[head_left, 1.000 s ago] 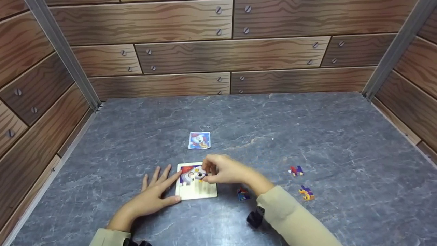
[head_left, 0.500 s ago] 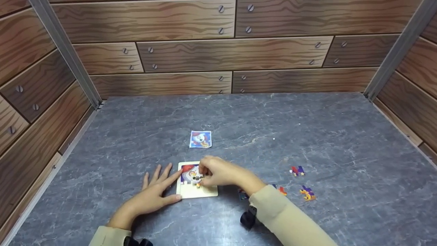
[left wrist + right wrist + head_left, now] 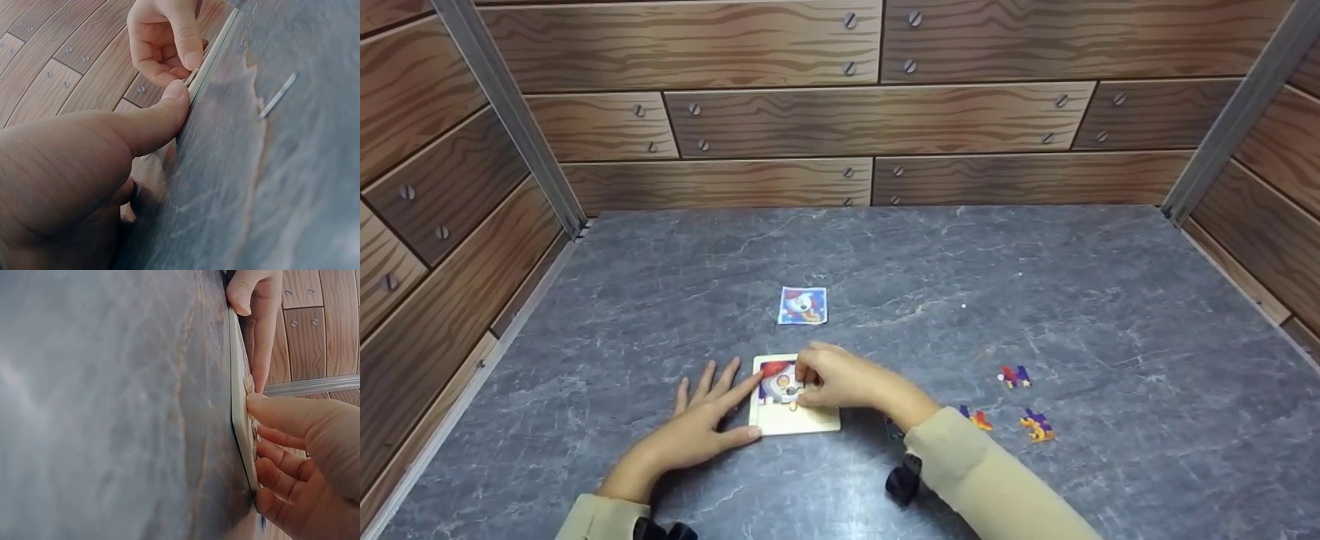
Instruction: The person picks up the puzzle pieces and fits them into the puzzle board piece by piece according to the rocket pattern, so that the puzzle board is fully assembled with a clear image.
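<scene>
A cream puzzle board lies flat on the grey table, its upper part filled with pieces showing a white dog under a red cap. My left hand spreads over the table, forefinger on the filled corner and thumb at the board's left edge. My right hand pinches a jigsaw piece with the dog's dark nose, down at the board's middle. In the right wrist view, the right thumb and bent fingers close in along the tray's face; they hide most of the piece.
A small picture card of the same dog lies behind the board. To the right are loose pieces: a red-and-purple one, an orange-and-purple one and another beside the right sleeve. A dark piece is partly under the right forearm.
My right hand has shifted slightly left and down with the nose piece, which now sits lower against the filled pieces. My left hand keeps its place on the board.
</scene>
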The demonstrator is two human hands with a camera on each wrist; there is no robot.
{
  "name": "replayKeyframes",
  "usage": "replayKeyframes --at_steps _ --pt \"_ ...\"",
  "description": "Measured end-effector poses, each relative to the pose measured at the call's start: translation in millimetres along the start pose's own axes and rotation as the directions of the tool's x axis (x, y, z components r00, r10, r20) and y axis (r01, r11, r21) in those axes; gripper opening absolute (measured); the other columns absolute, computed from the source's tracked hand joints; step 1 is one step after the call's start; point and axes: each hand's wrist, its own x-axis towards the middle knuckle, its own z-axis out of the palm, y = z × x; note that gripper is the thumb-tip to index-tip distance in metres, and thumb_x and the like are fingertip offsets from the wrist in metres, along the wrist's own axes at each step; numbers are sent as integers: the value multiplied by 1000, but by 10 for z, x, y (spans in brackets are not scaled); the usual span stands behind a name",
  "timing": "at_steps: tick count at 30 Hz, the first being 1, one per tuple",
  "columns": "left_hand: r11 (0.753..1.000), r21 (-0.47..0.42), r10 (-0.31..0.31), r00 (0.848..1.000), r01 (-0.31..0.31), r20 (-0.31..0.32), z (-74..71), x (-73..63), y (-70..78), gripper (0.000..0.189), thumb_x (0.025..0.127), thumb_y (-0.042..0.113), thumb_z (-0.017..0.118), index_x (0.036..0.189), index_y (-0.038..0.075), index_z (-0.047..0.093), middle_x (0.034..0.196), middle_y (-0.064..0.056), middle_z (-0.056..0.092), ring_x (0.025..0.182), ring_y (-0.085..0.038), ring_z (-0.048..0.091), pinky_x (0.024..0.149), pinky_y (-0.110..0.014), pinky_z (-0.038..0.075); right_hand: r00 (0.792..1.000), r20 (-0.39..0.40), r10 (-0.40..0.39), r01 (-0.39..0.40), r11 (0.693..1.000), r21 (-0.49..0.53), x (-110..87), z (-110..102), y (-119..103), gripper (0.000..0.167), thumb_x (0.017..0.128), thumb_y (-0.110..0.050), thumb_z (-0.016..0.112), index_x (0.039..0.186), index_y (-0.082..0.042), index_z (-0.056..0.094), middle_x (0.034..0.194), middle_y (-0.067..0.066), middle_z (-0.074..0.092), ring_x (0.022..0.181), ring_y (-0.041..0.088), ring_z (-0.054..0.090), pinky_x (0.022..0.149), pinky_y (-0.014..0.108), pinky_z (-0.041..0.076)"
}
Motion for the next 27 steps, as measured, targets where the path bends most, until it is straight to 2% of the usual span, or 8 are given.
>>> replayKeyframes --at_steps 7,16,22,27 --pt "1000 4 0 1000 0 3 9 6 -22 73 86 54 57 147 27 28 155 -11 5 138 -38 -13 99 -62 -18 1000 21 12 -11 999 -51 -18 -1 -26 35 79 -16 71 113 -18 66 86 0 51 73 10 47 64 24 43" --pt "1000 12 -10 1000 10 11 11 14 -31 73 86 55 56 147 28 27 155 -11 4 138 -37 -13 100 -62 -18 1000 13 -2 3 999 -46 -27 -2 -23 29 78 -13 70 107 -16 71 82 -2 49 71 8 45 62 22 40" --pt "1000 16 -7 1000 7 -1 10 8 -31 74 85 55 56 147 27 27 155 -11 4 138 -37 -13 100 -61 -18 1000 13 -12 12 998 -63 -18 -10 -26 28 79 -18 73 108 -15 72 81 -4 47 71 8 45 61 21 40" --pt "1000 14 -1 1000 1 -3 8 3 -23 74 85 55 56 147 27 27 154 -11 4 138 -37 -13 100 -60 -18 1000 17 -14 15 998 -64 -15 -16 -24 30 79 -16 73 108 -15 72 79 -4 46 70 8 45 60 21 39"
